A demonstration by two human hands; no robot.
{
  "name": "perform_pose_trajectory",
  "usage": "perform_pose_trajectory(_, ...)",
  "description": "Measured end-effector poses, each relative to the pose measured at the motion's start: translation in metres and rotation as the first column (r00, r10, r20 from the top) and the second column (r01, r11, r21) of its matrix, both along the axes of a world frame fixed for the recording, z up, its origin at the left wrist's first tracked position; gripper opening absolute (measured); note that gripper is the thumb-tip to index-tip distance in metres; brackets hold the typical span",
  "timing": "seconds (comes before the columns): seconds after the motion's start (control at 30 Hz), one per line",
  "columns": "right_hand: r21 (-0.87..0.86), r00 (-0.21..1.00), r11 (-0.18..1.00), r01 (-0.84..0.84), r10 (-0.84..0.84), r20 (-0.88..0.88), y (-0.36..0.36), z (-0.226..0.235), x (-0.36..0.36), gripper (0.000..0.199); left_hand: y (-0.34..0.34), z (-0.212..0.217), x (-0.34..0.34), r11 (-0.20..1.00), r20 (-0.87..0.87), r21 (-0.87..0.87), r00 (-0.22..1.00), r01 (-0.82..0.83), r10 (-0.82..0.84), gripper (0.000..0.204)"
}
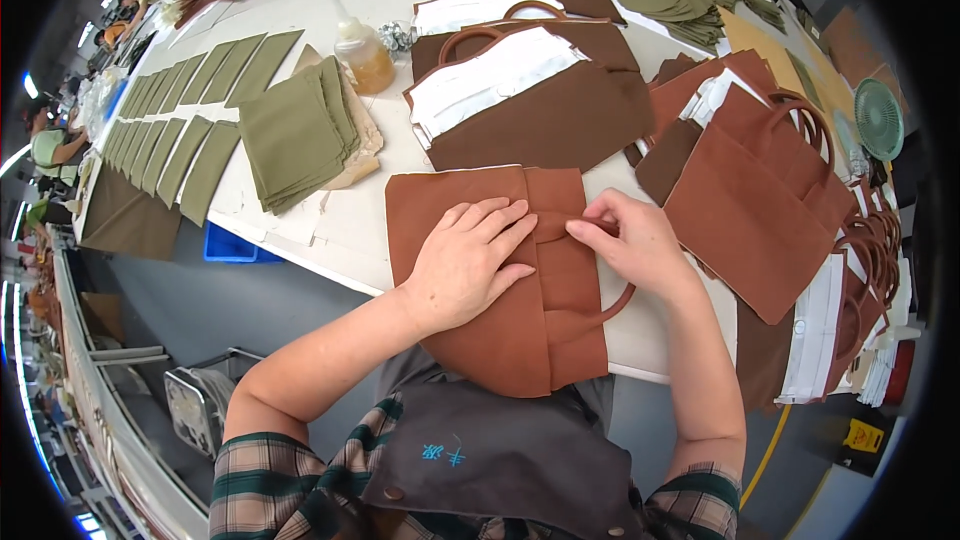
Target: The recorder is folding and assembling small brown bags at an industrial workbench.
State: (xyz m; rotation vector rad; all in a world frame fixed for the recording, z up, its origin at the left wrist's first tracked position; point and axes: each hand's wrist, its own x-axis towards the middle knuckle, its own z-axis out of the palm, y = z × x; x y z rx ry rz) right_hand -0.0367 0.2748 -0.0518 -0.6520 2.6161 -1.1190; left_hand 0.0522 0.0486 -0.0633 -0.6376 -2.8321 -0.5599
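A reddish-brown bag panel (pixel 455 330) lies in front of me, its lower part reaching over the table's near edge. A folded band runs along its right side, and a rounded brown handle (pixel 618 308) loops out from that band. My left hand (pixel 470 260) rests flat on the panel with its fingers spread, the tips close to the band's seam. My right hand (pixel 632 240) pinches the upper part of the handle between thumb and fingers. Beyond the panel lie dark brown bag pieces (pixel 560 115) with white lining and handles.
More reddish-brown bag pieces (pixel 750 200) are piled at the right. Olive fabric squares (pixel 295 135) and rows of olive strips (pixel 210 155) lie at the left. A bottle of amber liquid (pixel 362 55) stands behind them. A blue bin (pixel 235 244) sits below the table edge.
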Motion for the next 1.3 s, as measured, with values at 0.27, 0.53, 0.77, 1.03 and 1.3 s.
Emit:
perform_pose_trajectory(0.27,0.168,1.000,0.986,0.015,-0.014,-0.004,-0.015,0.003,-0.005,0.042,-0.011,0.006,-0.012,0.995,0.122,-0.097,0.992,0.030,-0.018,0.072)
perform_pose_trajectory(0.53,0.134,1.000,0.991,-0.003,0.006,-0.029,-0.010,-0.001,-0.008,0.041,-0.014,0.010,-0.030,0.988,0.177,-0.133,0.983,0.082,-0.058,0.089)
perform_pose_trajectory(0.77,-0.097,0.981,0.988,-0.118,0.131,0.145,0.004,-0.012,-0.020,0.024,-0.015,-0.002,-0.032,0.990,0.154,-0.117,0.987,0.072,-0.053,0.096)
perform_pose_trajectory(1.03,-0.584,0.973,0.796,0.160,-0.027,0.230,0.024,0.019,-0.036,0.008,-0.011,0.037,-0.019,0.957,-0.172,0.279,0.977,-0.076,0.127,0.049)
perform_pose_trajectory(1.3,-0.065,0.950,0.954,0.294,-0.299,-0.089,0.025,-0.023,-0.075,0.027,0.013,-0.007,-0.029,0.957,0.069,0.291,0.997,0.019,-0.041,0.028)
